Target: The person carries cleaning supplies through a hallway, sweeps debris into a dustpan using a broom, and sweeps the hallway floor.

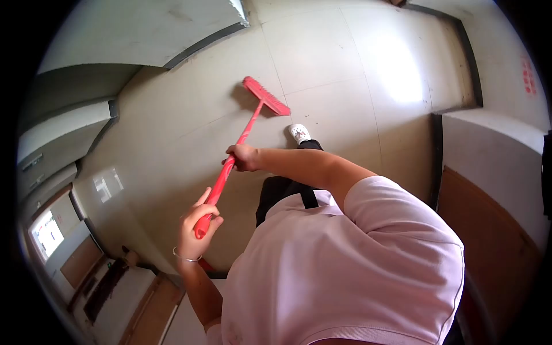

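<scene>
The broom (250,127) slants down over the floor (322,52), left hand (194,225) curled around its top end (201,229), probably to steer, right hand (246,158) clamped lower, likely for leverage; a shoe (299,133) stands near its head (267,96).

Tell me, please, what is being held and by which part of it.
A red broom: the right hand grips its handle partway along, the left hand holds the handle's end.

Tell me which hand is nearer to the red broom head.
Right. The right hand grips the handle partway along, closer to the broom head; the left hand is at the handle's far end.
</scene>
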{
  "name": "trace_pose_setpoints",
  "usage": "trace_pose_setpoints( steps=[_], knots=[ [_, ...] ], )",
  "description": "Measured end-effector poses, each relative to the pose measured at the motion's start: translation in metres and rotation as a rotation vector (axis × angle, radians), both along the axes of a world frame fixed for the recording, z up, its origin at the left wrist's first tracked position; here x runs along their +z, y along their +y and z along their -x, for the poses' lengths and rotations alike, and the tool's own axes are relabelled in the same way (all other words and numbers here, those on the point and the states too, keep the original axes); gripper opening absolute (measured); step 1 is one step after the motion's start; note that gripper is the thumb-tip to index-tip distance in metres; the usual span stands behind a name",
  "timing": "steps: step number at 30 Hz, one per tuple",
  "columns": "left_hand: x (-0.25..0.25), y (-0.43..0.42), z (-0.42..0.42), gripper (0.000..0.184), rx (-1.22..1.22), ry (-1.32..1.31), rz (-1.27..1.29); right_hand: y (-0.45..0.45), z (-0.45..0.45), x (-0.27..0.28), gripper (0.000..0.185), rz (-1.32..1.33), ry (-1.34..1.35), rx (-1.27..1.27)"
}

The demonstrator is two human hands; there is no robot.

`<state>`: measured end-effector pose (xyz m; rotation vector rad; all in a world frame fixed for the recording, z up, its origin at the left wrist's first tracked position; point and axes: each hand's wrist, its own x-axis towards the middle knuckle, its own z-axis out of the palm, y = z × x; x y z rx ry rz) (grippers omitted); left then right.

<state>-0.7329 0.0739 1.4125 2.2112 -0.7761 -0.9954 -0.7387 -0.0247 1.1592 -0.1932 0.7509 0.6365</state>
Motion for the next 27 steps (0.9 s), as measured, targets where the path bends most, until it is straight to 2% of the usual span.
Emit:
trace_pose_setpoints(
  steps=[2, 5, 7, 8, 9, 10, 11, 13, 17, 18, 20, 21, 22, 23, 24, 25, 26, 27],
  knots=[
    [-0.001, -0.002, 0.023, 0.013, 0.057, -0.014, 0.066, -0.007, 0.012, 0.003, 0.013, 0.039, -0.02, 0.07],
    [-0.003, 0.0, 0.023, 0.012, 0.157, -0.009, 0.184, -0.03, 0.017, 0.026, 0.015, 0.115, 0.041, 0.018],
    [-0.011, -0.002, 0.008, 0.011, 0.199, 0.171, 0.214, -0.051, 0.017, 0.012, 0.017, 0.207, 0.086, 0.039],
    [-0.028, -0.007, 0.002, 0.011, 0.209, 0.188, 0.283, -0.064, 0.016, 0.005, 0.016, 0.283, 0.192, -0.035],
    [-0.053, -0.013, -0.003, 0.011, 0.215, 0.204, 0.351, -0.087, 0.009, 0.034, 0.016, 0.433, 0.289, 0.015],
    [-0.076, -0.024, -0.007, 0.012, 0.215, 0.229, 0.422, -0.107, 0.011, 0.0, 0.017, 0.541, 0.259, 0.153],
    [-0.1, -0.036, -0.011, 0.013, 0.212, 0.253, 0.494, -0.12, 0.013, -0.046, 0.016, 0.544, 0.299, 0.046],
    [-0.142, -0.053, -0.017, 0.013, 0.212, 0.261, 0.572, -0.151, 0.005, -0.065, 0.015, 0.444, 0.502, -0.045],
    [-0.16, -0.059, -0.008, 0.015, 0.191, 0.279, 0.517, -0.168, 0.014, -0.095, 0.013, 0.444, 0.416, 0.137],
    [-0.16, -0.037, -0.021, 0.013, 0.186, 0.232, 0.5, -0.141, -0.001, -0.091, 0.017, 0.499, 0.335, 0.172],
    [-0.15, 0.01, -0.043, 0.013, 0.25, 0.178, 0.476, -0.083, -0.035, -0.106, 0.025, 0.443, 0.298, 0.274],
    [-0.135, 0.044, -0.055, 0.014, 0.303, 0.167, 0.467, -0.05, -0.055, -0.096, 0.026, 0.324, 0.264, 0.432],
    [-0.114, 0.083, -0.069, 0.016, 0.222, 0.132, 0.321, -0.002, -0.071, -0.071, 0.027, 0.349, 0.224, 0.442],
    [-0.087, 0.112, -0.078, 0.018, 0.274, 0.158, 0.138, 0.04, -0.085, -0.07, 0.025, 0.196, 0.196, 0.487],
    [-0.071, 0.14, -0.082, 0.018, 0.346, 0.127, 0.122, 0.089, -0.091, -0.089, 0.02, 0.105, 0.023, 0.493],
    [-0.052, 0.16, -0.09, 0.018, 0.341, 0.078, 0.1, 0.133, -0.102, -0.087, 0.016, 0.079, 0.052, 0.446],
    [-0.034, 0.173, -0.099, 0.018, 0.334, 0.028, 0.077, 0.163, -0.116, -0.054, 0.014, 0.003, 0.086, 0.374],
    [-0.02, 0.182, -0.107, 0.018, 0.333, 0.029, 0.067, 0.191, -0.13, -0.036, 0.013, -0.07, 0.072, 0.409]
  ],
)
